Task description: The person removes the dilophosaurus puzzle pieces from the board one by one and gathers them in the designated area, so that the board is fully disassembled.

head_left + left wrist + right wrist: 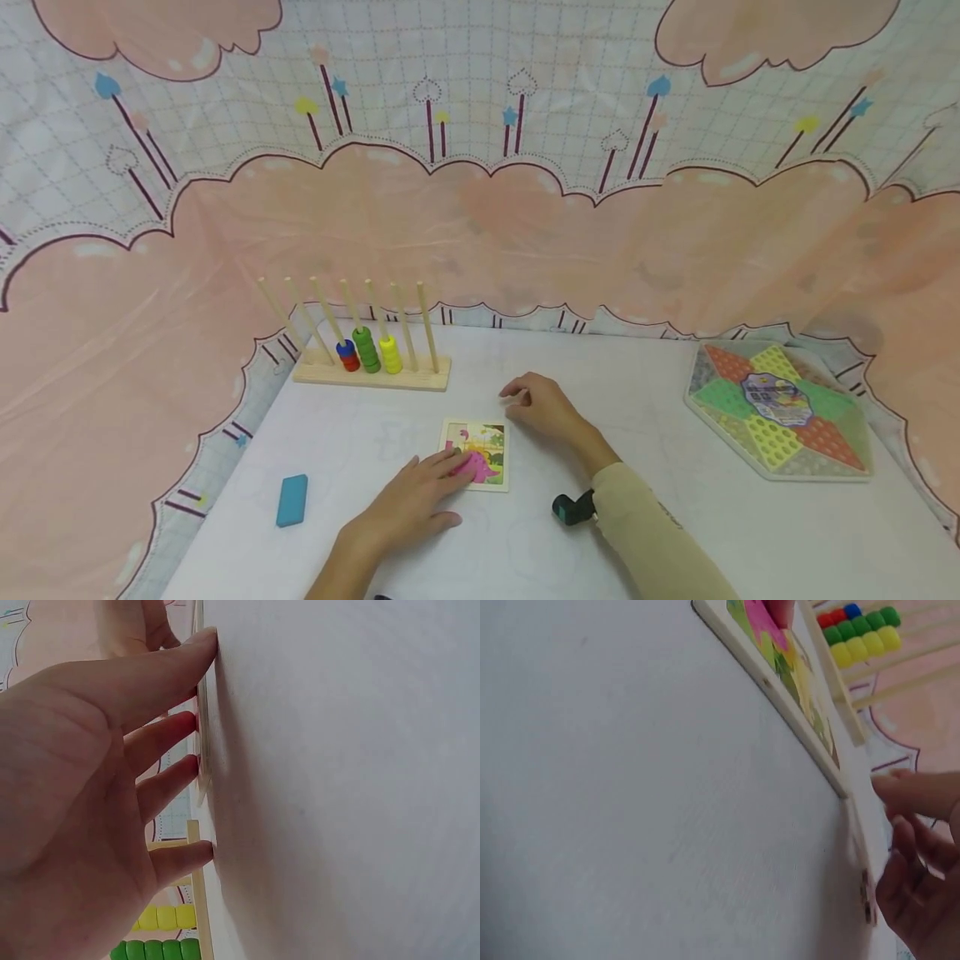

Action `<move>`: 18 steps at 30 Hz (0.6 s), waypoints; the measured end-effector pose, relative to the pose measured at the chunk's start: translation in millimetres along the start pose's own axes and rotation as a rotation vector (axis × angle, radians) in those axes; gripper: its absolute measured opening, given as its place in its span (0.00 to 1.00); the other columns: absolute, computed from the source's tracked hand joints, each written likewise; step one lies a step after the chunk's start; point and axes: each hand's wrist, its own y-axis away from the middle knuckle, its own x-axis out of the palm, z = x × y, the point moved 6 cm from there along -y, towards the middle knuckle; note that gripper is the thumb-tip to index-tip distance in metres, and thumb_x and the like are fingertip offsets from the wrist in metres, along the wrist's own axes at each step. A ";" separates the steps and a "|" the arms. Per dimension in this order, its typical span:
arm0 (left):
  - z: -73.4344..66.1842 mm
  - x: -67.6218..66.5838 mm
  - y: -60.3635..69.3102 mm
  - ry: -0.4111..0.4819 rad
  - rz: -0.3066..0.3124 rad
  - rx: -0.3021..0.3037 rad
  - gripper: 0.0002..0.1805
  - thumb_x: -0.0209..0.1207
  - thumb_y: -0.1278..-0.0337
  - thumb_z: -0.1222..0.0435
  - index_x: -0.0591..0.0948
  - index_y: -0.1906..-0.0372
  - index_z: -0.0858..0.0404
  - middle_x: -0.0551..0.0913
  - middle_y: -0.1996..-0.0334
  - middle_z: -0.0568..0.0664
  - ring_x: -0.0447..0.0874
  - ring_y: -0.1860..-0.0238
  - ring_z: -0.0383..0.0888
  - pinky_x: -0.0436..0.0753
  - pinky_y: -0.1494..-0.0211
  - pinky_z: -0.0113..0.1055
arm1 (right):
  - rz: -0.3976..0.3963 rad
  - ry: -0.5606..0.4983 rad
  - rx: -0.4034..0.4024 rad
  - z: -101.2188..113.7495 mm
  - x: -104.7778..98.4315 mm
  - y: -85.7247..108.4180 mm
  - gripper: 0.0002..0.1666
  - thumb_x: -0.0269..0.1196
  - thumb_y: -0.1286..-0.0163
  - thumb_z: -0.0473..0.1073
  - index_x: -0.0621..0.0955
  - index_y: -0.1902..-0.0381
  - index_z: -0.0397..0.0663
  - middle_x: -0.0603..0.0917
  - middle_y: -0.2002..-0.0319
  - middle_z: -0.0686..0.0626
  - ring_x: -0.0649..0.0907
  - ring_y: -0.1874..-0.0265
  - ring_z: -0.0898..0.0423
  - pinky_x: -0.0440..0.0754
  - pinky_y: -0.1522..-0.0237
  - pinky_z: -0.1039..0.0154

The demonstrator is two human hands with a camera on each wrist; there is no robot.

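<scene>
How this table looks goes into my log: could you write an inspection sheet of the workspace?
Surface: white table, things spread across it.
Job's things: puzzle lying flat; small piece near the right hand, contact unclear.
Clutter: bead rack, blue block and patterned board, all apart from the puzzle.
Hands: left hand touches the puzzle; right hand beside it, fingers bent, nothing seen held.
Cables: nothing seen.
Surroundings: patterned cloth behind and at both sides.

High view, close wrist views, puzzle shared
</scene>
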 end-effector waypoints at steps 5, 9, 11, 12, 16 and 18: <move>-0.7 -2.3 1.0 -0.013 -0.001 0.016 0.32 0.67 0.39 0.51 0.76 0.29 0.47 0.68 0.22 0.48 0.62 0.20 0.55 0.67 0.26 0.70 | 0.217 -0.027 -0.135 21.3 17.0 0.7 0.15 0.67 0.30 0.37 0.86 0.47 0.53 0.85 0.52 0.51 0.77 0.61 0.58 0.78 0.58 0.69; 0.6 -2.2 0.6 -0.020 -0.004 0.019 0.31 0.66 0.38 0.50 0.76 0.29 0.46 0.68 0.22 0.48 0.62 0.20 0.55 0.67 0.26 0.70 | 0.321 0.018 -0.181 31.0 26.3 2.2 0.16 0.65 0.28 0.38 0.87 0.45 0.56 0.84 0.49 0.51 0.77 0.58 0.59 0.77 0.53 0.67; 1.4 -2.0 0.1 -0.018 -0.005 0.020 0.31 0.66 0.37 0.50 0.76 0.29 0.45 0.69 0.23 0.48 0.62 0.20 0.55 0.67 0.26 0.70 | 0.346 0.057 -0.199 33.4 29.7 2.1 0.16 0.64 0.27 0.38 0.87 0.45 0.57 0.83 0.49 0.51 0.77 0.57 0.59 0.77 0.51 0.65; 1.7 -1.9 -0.1 -0.017 -0.004 0.020 0.31 0.66 0.37 0.50 0.76 0.29 0.45 0.69 0.23 0.48 0.62 0.20 0.55 0.67 0.26 0.70 | 0.357 0.077 -0.200 33.7 31.3 1.8 0.17 0.64 0.27 0.38 0.87 0.44 0.58 0.83 0.49 0.51 0.77 0.56 0.59 0.78 0.50 0.65; 3.0 -2.0 -0.9 -0.009 -0.004 0.021 0.30 0.66 0.37 0.50 0.76 0.30 0.45 0.69 0.23 0.47 0.62 0.20 0.55 0.66 0.25 0.70 | 0.393 0.130 -0.209 35.7 35.8 -0.3 0.18 0.63 0.26 0.37 0.87 0.44 0.60 0.82 0.48 0.51 0.78 0.57 0.59 0.79 0.49 0.64; 3.6 -2.1 -1.0 -0.004 -0.003 0.020 0.30 0.66 0.37 0.50 0.76 0.30 0.45 0.68 0.22 0.47 0.61 0.20 0.55 0.66 0.25 0.70 | 0.408 0.150 -0.206 36.6 37.3 -1.8 0.18 0.63 0.26 0.37 0.86 0.43 0.60 0.81 0.48 0.52 0.77 0.57 0.59 0.79 0.51 0.64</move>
